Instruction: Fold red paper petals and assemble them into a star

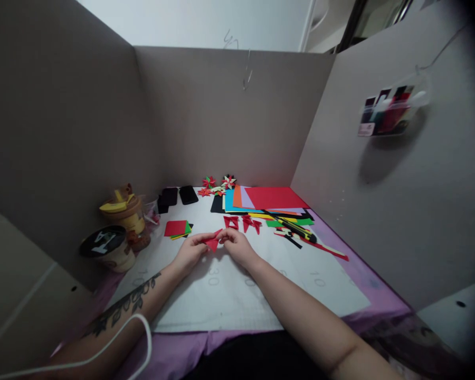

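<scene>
Between my two hands is a small red piece of folded paper (212, 243), held just above the white sheet. My left hand (192, 250) pinches its left side between thumb and fingers. On the right side, the fingertips of my right hand (234, 244) close on the paper's upper edge. Just beyond the hands lie several folded red paper pieces (246, 222). To the left sits a stack of small paper squares (176, 228), red on top with green, yellow and black edges showing.
Coloured sheets (277, 198) are piled at the back right, with a yellow-black cutter (296, 230) and paper strips (332, 252) nearer. Folded paper stars (228, 182) and black items (188, 195) stand behind. Pots (121, 211) and a lidded tub (106, 245) line the left wall.
</scene>
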Demonstrator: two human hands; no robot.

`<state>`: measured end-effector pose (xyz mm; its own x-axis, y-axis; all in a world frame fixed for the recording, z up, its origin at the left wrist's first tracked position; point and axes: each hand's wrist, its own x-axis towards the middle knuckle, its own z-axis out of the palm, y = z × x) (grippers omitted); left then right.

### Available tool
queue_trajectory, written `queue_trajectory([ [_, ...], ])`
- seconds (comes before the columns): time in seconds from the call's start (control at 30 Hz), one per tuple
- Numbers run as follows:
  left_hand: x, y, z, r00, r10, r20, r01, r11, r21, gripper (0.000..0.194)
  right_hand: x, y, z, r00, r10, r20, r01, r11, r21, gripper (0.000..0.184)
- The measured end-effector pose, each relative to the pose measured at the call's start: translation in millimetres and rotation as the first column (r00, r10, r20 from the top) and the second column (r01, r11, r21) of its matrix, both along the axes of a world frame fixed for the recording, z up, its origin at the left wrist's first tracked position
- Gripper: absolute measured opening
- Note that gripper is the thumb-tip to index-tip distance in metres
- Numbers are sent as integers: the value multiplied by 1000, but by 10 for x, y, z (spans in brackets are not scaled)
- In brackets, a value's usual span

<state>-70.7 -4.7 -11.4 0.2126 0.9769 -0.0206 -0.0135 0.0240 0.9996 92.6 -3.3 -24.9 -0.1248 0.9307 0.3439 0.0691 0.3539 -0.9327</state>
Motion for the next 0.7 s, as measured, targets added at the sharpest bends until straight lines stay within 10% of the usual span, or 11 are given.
queue_trajectory([
  [0.7, -64, -34, 37, 947, 194, -255, -35, 854, 518, 13, -41, 11, 10, 992, 3, -124, -6, 1000, -28, 9],
])
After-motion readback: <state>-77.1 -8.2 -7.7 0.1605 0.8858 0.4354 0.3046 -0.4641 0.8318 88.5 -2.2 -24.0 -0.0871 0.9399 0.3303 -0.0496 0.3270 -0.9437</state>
